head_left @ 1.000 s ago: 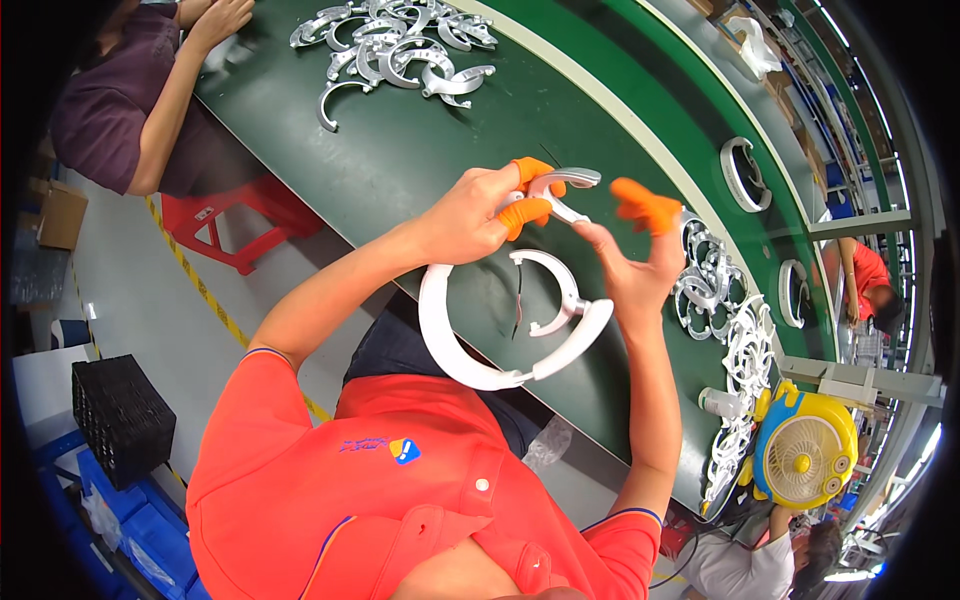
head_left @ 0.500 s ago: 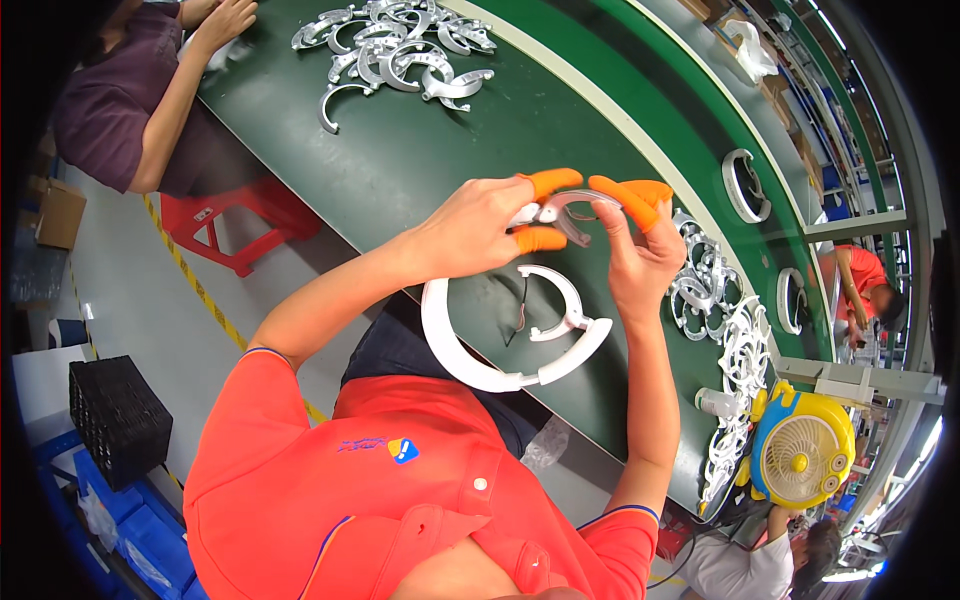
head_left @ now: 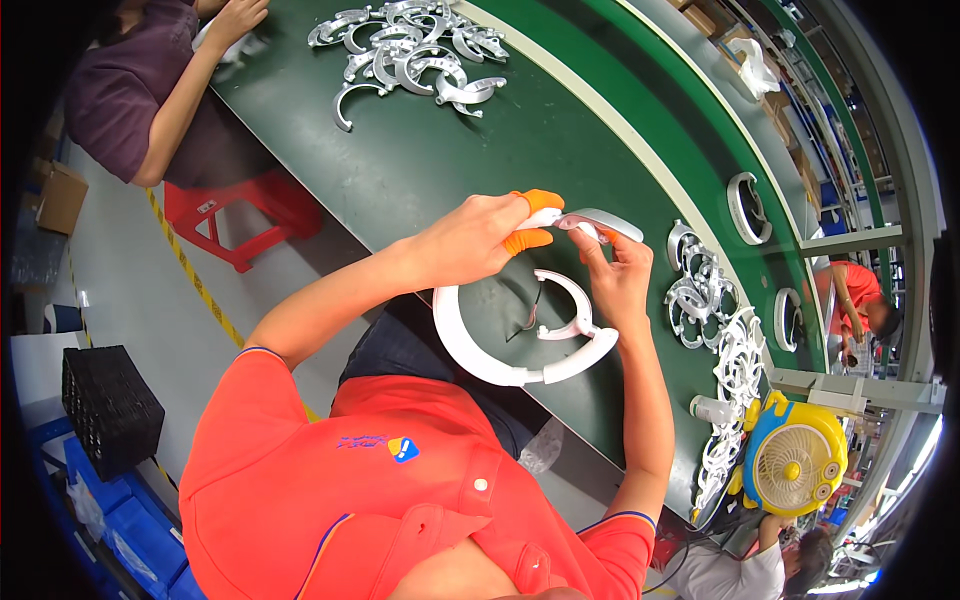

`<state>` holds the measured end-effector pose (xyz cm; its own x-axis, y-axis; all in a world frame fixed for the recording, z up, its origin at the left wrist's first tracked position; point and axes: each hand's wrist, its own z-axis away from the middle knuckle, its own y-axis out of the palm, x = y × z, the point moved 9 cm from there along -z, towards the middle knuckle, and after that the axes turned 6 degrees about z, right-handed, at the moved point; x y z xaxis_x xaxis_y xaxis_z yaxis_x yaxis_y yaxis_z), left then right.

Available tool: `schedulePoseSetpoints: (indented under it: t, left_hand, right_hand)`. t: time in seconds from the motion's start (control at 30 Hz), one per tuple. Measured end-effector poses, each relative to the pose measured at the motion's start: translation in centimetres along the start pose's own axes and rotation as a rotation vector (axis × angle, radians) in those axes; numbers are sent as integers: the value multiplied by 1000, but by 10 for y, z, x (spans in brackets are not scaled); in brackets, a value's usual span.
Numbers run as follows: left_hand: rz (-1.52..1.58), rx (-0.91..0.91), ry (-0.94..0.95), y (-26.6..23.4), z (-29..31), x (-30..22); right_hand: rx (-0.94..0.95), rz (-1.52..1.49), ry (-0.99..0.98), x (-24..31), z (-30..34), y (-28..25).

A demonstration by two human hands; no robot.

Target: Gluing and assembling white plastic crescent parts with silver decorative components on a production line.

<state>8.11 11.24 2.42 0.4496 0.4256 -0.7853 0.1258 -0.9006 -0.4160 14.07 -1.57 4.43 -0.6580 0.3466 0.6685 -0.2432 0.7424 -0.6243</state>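
Observation:
Above the green table, my two hands hold one curved silver-and-white plastic piece (head_left: 605,219) between them. My left hand (head_left: 485,235), with orange finger covers, pinches its white left end. My right hand (head_left: 622,275) grips the silver curved part from below with thumb and fingers; its finger covers are mostly hidden behind the piece. Just below the hands lies a large white curved band (head_left: 455,340), reaching over the table's near edge. A smaller white arc (head_left: 578,300) joins its right side, and a thin dark wire (head_left: 533,308) hangs inside the loop.
Silver curved parts (head_left: 415,62) are heaped at the far left of the table (head_left: 290,125). More silver parts (head_left: 700,290) and white curved parts (head_left: 735,380) line the right, by a yellow-blue fan (head_left: 793,460). Another person's arm (head_left: 185,100) is at upper left, near a red stool (head_left: 235,215).
The held piece has turned so its silver curved part now arches out to the right. My right hand has moved left and lower, its fingers drawn in beneath the piece.

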Motion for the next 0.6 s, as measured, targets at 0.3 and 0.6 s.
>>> schedulePoseSetpoints:
  t: [0.3, 0.6]
  left_hand:
    - [235, 158, -224, 20, -33, 12]
    - [211, -152, -416, 11, -229, 115]
  right_hand:
    - [15, -57, 317, -46, 13, -17]
    - [-54, 117, 521, -43, 122, -108]
